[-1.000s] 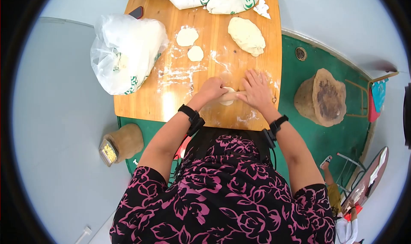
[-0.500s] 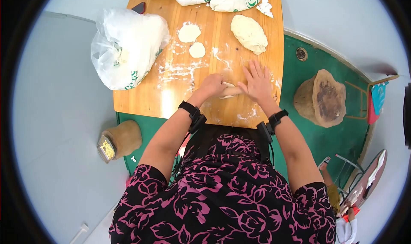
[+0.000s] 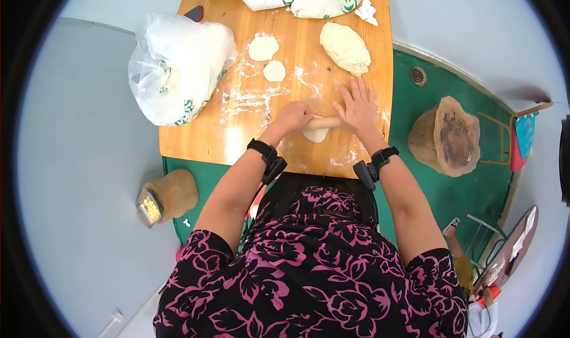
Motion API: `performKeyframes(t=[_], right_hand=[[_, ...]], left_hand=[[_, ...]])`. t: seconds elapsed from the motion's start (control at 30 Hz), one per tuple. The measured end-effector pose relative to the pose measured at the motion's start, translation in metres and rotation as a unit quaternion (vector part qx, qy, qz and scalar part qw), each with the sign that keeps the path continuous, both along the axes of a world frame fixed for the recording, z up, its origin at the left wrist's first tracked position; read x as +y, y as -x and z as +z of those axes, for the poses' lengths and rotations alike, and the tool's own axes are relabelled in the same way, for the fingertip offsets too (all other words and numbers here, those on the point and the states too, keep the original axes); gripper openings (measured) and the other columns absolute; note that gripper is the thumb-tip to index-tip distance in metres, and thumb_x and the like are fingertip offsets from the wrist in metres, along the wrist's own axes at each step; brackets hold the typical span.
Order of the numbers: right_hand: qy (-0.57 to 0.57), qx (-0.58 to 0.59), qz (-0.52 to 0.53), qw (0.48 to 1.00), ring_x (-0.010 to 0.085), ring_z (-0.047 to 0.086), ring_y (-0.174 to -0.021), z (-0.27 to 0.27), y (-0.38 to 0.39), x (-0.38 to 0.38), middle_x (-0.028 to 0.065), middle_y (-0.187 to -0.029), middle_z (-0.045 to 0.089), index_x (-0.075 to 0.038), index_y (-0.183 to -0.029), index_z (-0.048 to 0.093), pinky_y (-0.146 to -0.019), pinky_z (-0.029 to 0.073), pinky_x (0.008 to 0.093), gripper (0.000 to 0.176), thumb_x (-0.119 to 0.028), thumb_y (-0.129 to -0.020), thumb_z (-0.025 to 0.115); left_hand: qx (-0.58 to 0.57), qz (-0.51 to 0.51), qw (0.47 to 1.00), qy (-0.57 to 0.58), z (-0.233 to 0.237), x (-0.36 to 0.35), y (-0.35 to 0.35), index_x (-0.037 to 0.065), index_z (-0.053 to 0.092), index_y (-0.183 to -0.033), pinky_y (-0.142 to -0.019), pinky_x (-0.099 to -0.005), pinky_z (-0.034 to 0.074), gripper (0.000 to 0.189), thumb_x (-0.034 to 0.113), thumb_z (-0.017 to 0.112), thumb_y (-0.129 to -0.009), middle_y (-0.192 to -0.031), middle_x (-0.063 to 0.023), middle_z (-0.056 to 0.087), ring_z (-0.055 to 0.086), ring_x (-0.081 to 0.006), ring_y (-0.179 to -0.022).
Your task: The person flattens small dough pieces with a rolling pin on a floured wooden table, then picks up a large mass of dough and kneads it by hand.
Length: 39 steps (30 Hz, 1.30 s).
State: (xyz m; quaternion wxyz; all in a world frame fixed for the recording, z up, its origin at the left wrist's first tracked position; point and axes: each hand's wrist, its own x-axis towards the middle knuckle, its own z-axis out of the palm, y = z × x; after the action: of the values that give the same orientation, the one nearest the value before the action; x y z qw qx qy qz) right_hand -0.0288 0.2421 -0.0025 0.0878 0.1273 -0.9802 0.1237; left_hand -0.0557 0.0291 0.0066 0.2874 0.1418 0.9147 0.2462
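A small rectangular tray (image 3: 155, 219) is holding yellow pieces (image 3: 149, 208); a translucent white plastic bag (image 3: 181, 71) is bulging, contents unclear. The left hand (image 3: 294, 117) is curling round one end of a pale wooden rolling pin (image 3: 325, 122), lying crosswise over a flat white dough piece (image 3: 316, 136) on the tabletop (image 3: 237, 142), nearer that hand; the right hand (image 3: 360, 109), fingers extended, is resting palm-down on the other end.

Left forearm (image 3: 236, 181) and right forearm (image 3: 404, 183) reach forward, converging. Left hand (image 3: 293, 117) curled, knuckles up. Right hand (image 3: 359, 110) palm down, spread flat.
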Motion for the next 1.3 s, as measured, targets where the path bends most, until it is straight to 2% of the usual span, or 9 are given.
performKeyframes(t=[0.13,0.23,0.33,0.53,0.67,0.83,0.97,1.17,1.3], right_hand=[[0.028,-0.030,0.107,0.993,0.0280,0.035,-0.127,0.013,-0.049,0.014,0.0132,-0.129,0.046,-0.010,-0.108,0.057,-0.103,0.024,0.0501,0.045,-0.042,-0.077,0.061],[0.050,-0.043,0.160,0.985,0.0275,0.039,-0.125,0.009,-0.079,0.025,0.0109,-0.124,0.050,-0.011,-0.098,0.056,-0.102,0.027,0.0476,0.034,-0.030,-0.073,0.067],[0.071,-0.040,0.156,0.984,0.0272,0.042,-0.123,0.011,-0.087,0.026,0.0090,-0.121,0.052,-0.011,-0.092,0.055,-0.101,0.030,0.0457,0.028,-0.022,-0.070,0.069],[0.110,-0.010,0.113,0.987,0.0273,0.044,-0.119,0.008,-0.076,0.020,0.0097,-0.120,0.052,-0.011,-0.089,0.056,-0.100,0.031,0.0453,0.029,-0.020,-0.067,0.072],[0.144,-0.013,0.090,0.986,0.0275,0.042,-0.121,0.006,-0.066,0.016,0.0109,-0.121,0.051,-0.011,-0.090,0.058,-0.101,0.030,0.0443,0.030,-0.018,-0.065,0.073],[0.063,-0.060,0.110,0.990,0.0284,0.038,-0.125,0.019,-0.064,0.012,0.0127,-0.125,0.049,-0.010,-0.098,0.059,-0.104,0.025,0.0480,0.036,-0.034,-0.073,0.067],[0.022,-0.027,0.086,0.996,0.0286,0.035,-0.128,0.021,-0.057,0.003,0.0140,-0.129,0.046,-0.008,-0.108,0.058,-0.105,0.021,0.0514,0.049,-0.048,-0.080,0.056],[0.010,-0.008,0.064,0.998,0.0286,0.034,-0.129,0.008,-0.038,-0.001,0.0141,-0.133,0.042,-0.007,-0.114,0.055,-0.104,0.020,0.0544,0.055,-0.050,-0.080,0.054],[0.008,-0.081,0.092,0.992,0.0282,0.031,-0.130,0.013,-0.069,0.005,0.0142,-0.134,0.041,-0.007,-0.118,0.054,-0.105,0.019,0.0546,0.056,-0.049,-0.081,0.054]], left_hand=[[-0.115,-0.024,0.992,0.044,0.015,-0.007,-0.002,0.004,0.068,-0.080,-0.067,-0.0394,0.048,0.023,0.025,0.060,-0.075,-0.080,-0.0158,0.065,0.062,-0.0307,-0.074],[-0.106,-0.016,0.993,0.043,0.011,-0.018,-0.009,0.003,0.068,-0.081,-0.067,-0.0397,0.048,0.025,0.026,0.061,-0.075,-0.082,-0.0167,0.065,0.062,-0.0314,-0.074],[-0.058,0.154,0.983,-0.076,0.009,-0.018,-0.015,0.001,0.065,-0.073,-0.061,-0.0379,0.047,0.024,0.025,0.063,-0.076,-0.075,-0.0173,0.063,0.060,-0.0304,-0.068],[-0.022,-0.020,0.998,0.059,0.021,-0.008,-0.001,0.004,0.068,-0.076,-0.065,-0.0396,0.048,0.026,0.029,0.063,-0.074,-0.077,-0.0166,0.065,0.061,-0.0317,-0.072],[-0.073,-0.072,0.990,0.093,0.012,-0.003,0.007,0.003,0.067,-0.067,-0.062,-0.0403,0.048,0.027,0.029,0.064,-0.070,-0.069,-0.0167,0.063,0.061,-0.0322,-0.067],[-0.143,-0.074,0.985,0.058,0.012,-0.010,0.004,0.002,0.066,-0.065,-0.062,-0.0406,0.049,0.029,0.031,0.065,-0.069,-0.065,-0.0178,0.062,0.061,-0.0333,-0.063],[-0.079,-0.037,0.994,0.072,0.019,0.000,0.001,0.003,0.067,-0.070,-0.064,-0.0404,0.049,0.029,0.031,0.064,-0.071,-0.070,-0.0186,0.063,0.062,-0.0332,-0.069],[-0.041,-0.075,0.995,0.045,0.015,0.018,0.006,0.003,0.067,-0.077,-0.067,-0.0402,0.049,0.025,0.027,0.065,-0.071,-0.078,-0.0162,0.065,0.062,-0.0324,-0.076],[-0.024,-0.068,0.997,-0.009,0.005,0.004,0.005,0.004,0.066,-0.077,-0.064,-0.0380,0.048,0.021,0.024,0.066,-0.071,-0.074,-0.0149,0.064,0.062,-0.0299,-0.071]])
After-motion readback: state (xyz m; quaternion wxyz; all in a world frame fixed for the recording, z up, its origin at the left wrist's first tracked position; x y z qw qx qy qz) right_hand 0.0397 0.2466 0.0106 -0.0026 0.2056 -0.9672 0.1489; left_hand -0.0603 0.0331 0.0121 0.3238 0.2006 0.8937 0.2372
